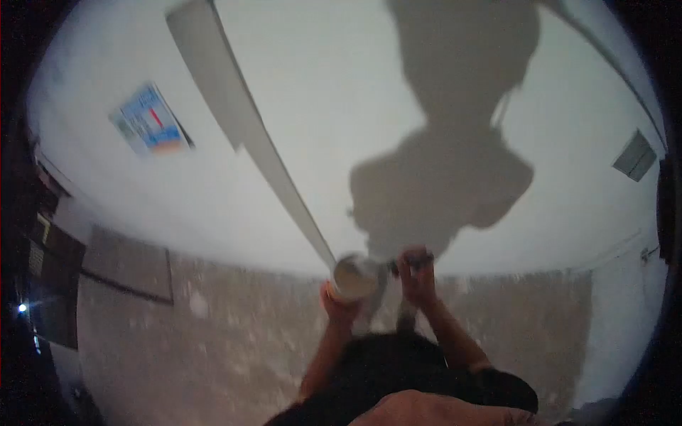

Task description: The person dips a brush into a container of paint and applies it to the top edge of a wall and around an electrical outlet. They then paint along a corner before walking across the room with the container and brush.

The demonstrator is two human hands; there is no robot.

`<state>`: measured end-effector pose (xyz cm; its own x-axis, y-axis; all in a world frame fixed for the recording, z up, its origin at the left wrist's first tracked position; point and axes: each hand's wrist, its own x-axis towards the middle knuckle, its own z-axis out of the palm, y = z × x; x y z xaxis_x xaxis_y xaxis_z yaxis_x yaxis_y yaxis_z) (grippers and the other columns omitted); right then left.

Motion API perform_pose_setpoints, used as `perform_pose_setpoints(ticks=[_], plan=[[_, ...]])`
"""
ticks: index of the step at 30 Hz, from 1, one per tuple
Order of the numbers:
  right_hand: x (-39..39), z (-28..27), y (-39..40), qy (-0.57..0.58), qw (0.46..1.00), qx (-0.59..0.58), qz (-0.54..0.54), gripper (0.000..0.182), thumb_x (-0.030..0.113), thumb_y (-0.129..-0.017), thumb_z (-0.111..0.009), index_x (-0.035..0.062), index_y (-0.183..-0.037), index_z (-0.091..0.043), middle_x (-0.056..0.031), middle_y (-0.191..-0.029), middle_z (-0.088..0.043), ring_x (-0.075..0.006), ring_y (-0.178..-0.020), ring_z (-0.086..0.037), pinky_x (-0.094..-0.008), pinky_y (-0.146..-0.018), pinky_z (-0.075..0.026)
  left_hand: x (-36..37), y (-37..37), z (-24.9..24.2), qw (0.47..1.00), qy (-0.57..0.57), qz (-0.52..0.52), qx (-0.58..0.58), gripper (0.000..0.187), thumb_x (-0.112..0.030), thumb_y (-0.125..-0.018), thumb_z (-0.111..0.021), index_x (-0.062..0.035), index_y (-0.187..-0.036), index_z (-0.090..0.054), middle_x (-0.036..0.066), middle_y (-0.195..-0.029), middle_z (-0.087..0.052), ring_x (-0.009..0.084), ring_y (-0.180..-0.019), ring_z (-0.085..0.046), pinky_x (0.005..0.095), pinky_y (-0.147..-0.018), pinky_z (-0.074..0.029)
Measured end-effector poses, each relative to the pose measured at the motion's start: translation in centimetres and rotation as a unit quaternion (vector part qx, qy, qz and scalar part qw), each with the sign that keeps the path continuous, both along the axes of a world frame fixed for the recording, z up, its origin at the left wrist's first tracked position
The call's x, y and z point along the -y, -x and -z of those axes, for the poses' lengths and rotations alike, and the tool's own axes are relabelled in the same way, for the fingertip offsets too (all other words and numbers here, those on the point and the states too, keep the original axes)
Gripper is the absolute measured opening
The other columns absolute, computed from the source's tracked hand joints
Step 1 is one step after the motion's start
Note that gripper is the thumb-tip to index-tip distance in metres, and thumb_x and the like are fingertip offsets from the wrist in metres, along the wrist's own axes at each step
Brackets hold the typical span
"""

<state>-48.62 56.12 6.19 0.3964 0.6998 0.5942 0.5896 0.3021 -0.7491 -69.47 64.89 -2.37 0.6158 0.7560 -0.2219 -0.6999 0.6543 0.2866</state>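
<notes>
My left hand [338,304] grips a small round container [355,277] from below, its open top showing a pale filling. My right hand [418,278] is raised just right of it, fingers closed around a small dark tool [406,263] whose shape is too blurred to make out. Both hands are held up close to a wall [320,92], at the line where its white upper part meets the rough grey-brown lower part [234,334]. The tool's tip sits at the container's right rim.
A grey pipe or strip [241,121] runs diagonally down the wall to the container. A blue and white sheet [150,121] hangs at the left. A small grey box [634,156] is mounted at the right. My shadow [455,142] falls on the wall.
</notes>
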Motion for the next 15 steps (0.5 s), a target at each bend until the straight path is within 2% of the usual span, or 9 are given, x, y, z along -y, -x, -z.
perform_pose_setpoints(ticks=[1,2,3,4,5,6,9,12,15], plan=[[-0.4,-1.3,-0.7,-0.013,0.992,0.121,0.020,0.012,0.006,-0.099,-0.064,0.0035,-0.110,-0.058,-0.0147,-0.104,-0.063,-0.0276,-0.087,-0.064,-0.0414,-0.072,-0.052,-0.1,-0.3,-0.7,0.998,0.048,-0.022,-0.028,0.073,-0.065,-0.094,-0.046,-0.0099,-0.141,-0.055,0.011,-0.137,-0.060,0.0335,-0.120,-0.061,0.0514,-0.100,-0.052],[-0.2,-2.8,-1.1,0.002,0.985,0.166,0.038,0.012,0.006,-0.099,-0.064,0.0030,-0.110,-0.058,-0.0145,-0.101,-0.063,-0.0251,-0.082,-0.064,-0.0396,-0.069,-0.052,-0.8,1.3,6.4,1.000,0.007,-0.015,-0.016,0.068,-0.063,-0.092,-0.048,-0.0120,-0.136,-0.059,0.011,-0.136,-0.061,0.0315,-0.121,-0.061,0.0493,-0.104,-0.049],[0.2,-3.8,-0.8,0.007,0.975,0.214,0.053,0.012,0.006,-0.100,-0.063,0.0025,-0.110,-0.059,-0.0144,-0.099,-0.063,-0.0226,-0.077,-0.065,-0.0377,-0.066,-0.052,-0.5,1.6,3.7,0.997,0.074,0.004,-0.033,0.064,-0.062,-0.091,-0.052,-0.0132,-0.130,-0.062,0.010,-0.134,-0.063,0.0296,-0.120,-0.062,0.0483,-0.104,-0.049],[0.3,-4.0,-0.2,0.023,0.978,0.205,0.040,0.012,0.006,-0.100,-0.063,0.0025,-0.110,-0.059,-0.0144,-0.099,-0.063,-0.0226,-0.077,-0.065,-0.0377,-0.066,-0.052,-0.1,0.9,1.0,0.994,0.077,-0.015,-0.070,0.065,-0.062,-0.088,-0.055,-0.0121,-0.130,-0.063,0.008,-0.132,-0.064,0.0303,-0.121,-0.062,0.0494,-0.104,-0.049],[-0.4,-4.5,-0.3,0.009,0.998,0.058,-0.011,0.011,0.007,-0.101,-0.063,0.0023,-0.109,-0.059,-0.0136,-0.096,-0.063,-0.0204,-0.074,-0.065,-0.0357,-0.063,-0.052,-0.6,0.3,-0.2,0.994,0.082,-0.020,-0.070,0.065,-0.062,-0.088,-0.055,-0.0121,-0.130,-0.063,0.008,-0.132,-0.064,0.0303,-0.121,-0.062,0.0494,-0.104,-0.049],[-0.3,-4.6,-0.3,-0.001,0.994,-0.092,-0.060,0.010,0.008,-0.101,-0.062,0.0021,-0.109,-0.059,-0.0128,-0.094,-0.063,-0.0183,-0.070,-0.065,-0.0338,-0.061,-0.052,-0.5,0.1,-1.0,0.995,0.077,-0.029,-0.061,0.066,-0.062,-0.087,-0.055,-0.0116,-0.130,-0.063,0.008,-0.130,-0.065,0.0306,-0.120,-0.062,0.0499,-0.104,-0.050],[-0.1,-4.3,-0.3,0.023,0.995,-0.071,-0.068,0.010,0.009,-0.105,-0.056,0.0021,-0.111,-0.052,-0.0093,-0.096,-0.059,-0.0137,-0.076,-0.062,-0.0319,-0.068,-0.056,0.1,0.2,-0.3,0.992,0.094,-0.050,-0.069,0.068,-0.061,-0.087,-0.055,-0.0103,-0.130,-0.063,0.009,-0.129,-0.066,0.0320,-0.120,-0.063,0.0509,-0.104,-0.049],[-0.1,-4.9,-1.0,0.073,0.989,-0.057,-0.114,0.012,0.010,-0.105,-0.056,0.0025,-0.112,-0.051,-0.0086,-0.096,-0.058,-0.0130,-0.075,-0.063,-0.0301,-0.065,-0.055,0.2,0.1,-1.5,0.989,0.113,-0.052,-0.078,0.067,-0.059,-0.088,-0.053,-0.0095,-0.131,-0.063,0.010,-0.130,-0.066,0.0336,-0.121,-0.063,0.0516,-0.106,-0.048],[-0.2,-4.1,-0.4,0.018,0.991,-0.093,-0.095,0.013,0.010,-0.105,-0.056,0.0024,-0.113,-0.050,-0.0082,-0.096,-0.059,-0.0126,-0.073,-0.062,-0.0304,-0.064,-0.054,0.1,0.1,0.2,0.992,0.108,-0.036,-0.057,0.067,-0.057,-0.090,-0.049,-0.0092,-0.136,-0.060,0.011,-0.135,-0.063,0.0344,-0.125,-0.060,0.0522,-0.108,-0.047]])
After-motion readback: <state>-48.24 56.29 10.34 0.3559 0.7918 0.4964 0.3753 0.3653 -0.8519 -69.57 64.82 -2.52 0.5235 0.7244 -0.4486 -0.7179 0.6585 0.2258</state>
